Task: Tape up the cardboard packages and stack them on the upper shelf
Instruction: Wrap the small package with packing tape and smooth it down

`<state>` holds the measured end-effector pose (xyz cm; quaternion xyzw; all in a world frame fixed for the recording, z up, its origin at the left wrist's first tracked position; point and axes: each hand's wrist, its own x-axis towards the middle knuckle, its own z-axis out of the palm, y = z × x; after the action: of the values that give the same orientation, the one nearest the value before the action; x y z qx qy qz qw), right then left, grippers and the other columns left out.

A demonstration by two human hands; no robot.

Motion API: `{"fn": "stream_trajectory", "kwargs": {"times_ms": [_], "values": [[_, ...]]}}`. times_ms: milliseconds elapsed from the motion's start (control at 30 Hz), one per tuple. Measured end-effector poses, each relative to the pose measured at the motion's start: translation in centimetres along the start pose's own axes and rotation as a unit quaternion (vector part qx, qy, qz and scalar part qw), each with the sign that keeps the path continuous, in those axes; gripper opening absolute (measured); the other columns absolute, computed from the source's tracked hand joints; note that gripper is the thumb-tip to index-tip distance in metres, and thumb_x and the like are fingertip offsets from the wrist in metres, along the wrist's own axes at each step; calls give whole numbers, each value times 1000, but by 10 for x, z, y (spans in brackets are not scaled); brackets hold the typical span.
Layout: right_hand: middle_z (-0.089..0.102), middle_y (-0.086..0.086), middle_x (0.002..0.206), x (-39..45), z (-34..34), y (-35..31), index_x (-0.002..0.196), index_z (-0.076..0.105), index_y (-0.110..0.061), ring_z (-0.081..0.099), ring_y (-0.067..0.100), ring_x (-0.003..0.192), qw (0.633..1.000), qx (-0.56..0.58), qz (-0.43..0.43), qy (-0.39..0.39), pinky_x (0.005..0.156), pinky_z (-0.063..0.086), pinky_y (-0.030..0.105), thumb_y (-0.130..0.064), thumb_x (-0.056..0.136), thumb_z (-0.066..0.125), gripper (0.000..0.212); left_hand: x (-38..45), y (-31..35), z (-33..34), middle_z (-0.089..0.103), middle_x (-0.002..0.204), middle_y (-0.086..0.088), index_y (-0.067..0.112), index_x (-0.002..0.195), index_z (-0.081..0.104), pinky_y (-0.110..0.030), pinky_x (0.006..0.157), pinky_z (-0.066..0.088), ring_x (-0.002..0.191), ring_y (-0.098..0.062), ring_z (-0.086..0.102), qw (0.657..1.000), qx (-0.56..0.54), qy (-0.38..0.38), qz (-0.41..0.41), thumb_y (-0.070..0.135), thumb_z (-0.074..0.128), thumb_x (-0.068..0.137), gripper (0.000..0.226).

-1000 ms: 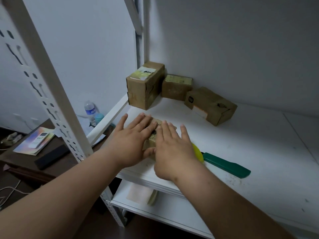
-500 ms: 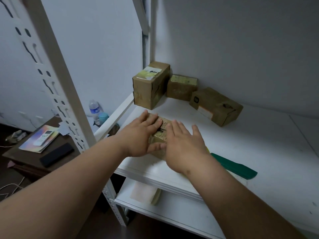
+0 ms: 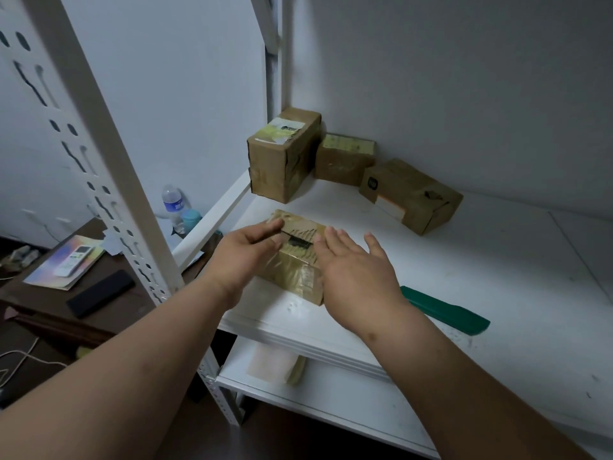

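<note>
- small taped cardboard package (image 3: pixel 296 260) lying flat near the front left edge of the white upper shelf (image 3: pixel 497 277), clear tape shining on its near end, a dark mark on its top.
- left hand (image 3: pixel 245 250) at the package's left side, fingers straight and relaxed, tips over the top left edge; touching or just above, cannot tell.
- right hand (image 3: pixel 355 273) at the package's right side, fingers spread and straight, gripping nothing, palm facing down and inward.
- three more cardboard packages in the back left corner of the same shelf: tall box (image 3: pixel 282 154) with a torn label on top, by the left rail; smaller box (image 3: pixel 345 159) against the back wall, just beside it; longer box (image 3: pixel 411 194) angled to the right, close to the smaller one.
- green-handled tool (image 3: pixel 444 310) flat on the shelf to the right of the right wrist, partly hidden by it.
- lower shelf (image 3: pixel 331 393) beneath, with a pale flat item on it.
- dark table (image 3: pixel 49 303) to the left, with a water bottle (image 3: pixel 172 204), a remote (image 3: pixel 74 260) on a colourful booklet, a black slab.
</note>
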<state>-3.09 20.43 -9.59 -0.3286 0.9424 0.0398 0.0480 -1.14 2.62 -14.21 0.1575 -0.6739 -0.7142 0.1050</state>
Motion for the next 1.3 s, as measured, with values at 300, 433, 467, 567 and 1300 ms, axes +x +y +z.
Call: {"fn": "stream_trajectory", "kwargs": {"times_ms": [300,433,467,567,1300], "values": [[-7,-7,166,2,8,11,159,0,-25,-5,11,153,999,40,12,7,123,-2,45,-41,105,33,64,4,-1,-6,75,102,-2,8,127,59,-24,85,51,90,-14,69,996,-26,-28,-76,6,59,95,33],[-1,-8,167,5,5,13,159,5,-27,0,11,153,999,32,5,18,122,-4,46,-42,105,36,64,8,5,-11,76,99,-5,14,107,68,-37,105,46,92,-19,69,995,0,-30,-96,5,63,91,19],[1,-9,167,3,6,15,158,7,-30,2,11,153,999,37,6,24,122,-4,46,-45,104,37,64,9,5,-12,76,100,-5,14,106,68,-38,106,46,93,-20,69,995,3,-29,-96,6,64,91,18],[4,-11,166,-4,12,21,157,13,-37,11,11,152,993,102,41,33,124,0,46,-56,99,42,67,11,3,-13,75,107,-3,13,120,66,-31,102,49,99,-16,70,996,-3,-31,-78,10,68,89,31],[50,-4,112,-10,33,51,118,34,-40,58,16,91,881,465,81,20,70,50,32,-19,76,77,64,6,-18,15,39,149,-9,2,137,47,-39,118,27,140,-29,27,816,524,0,244,98,43,50,129]]}}
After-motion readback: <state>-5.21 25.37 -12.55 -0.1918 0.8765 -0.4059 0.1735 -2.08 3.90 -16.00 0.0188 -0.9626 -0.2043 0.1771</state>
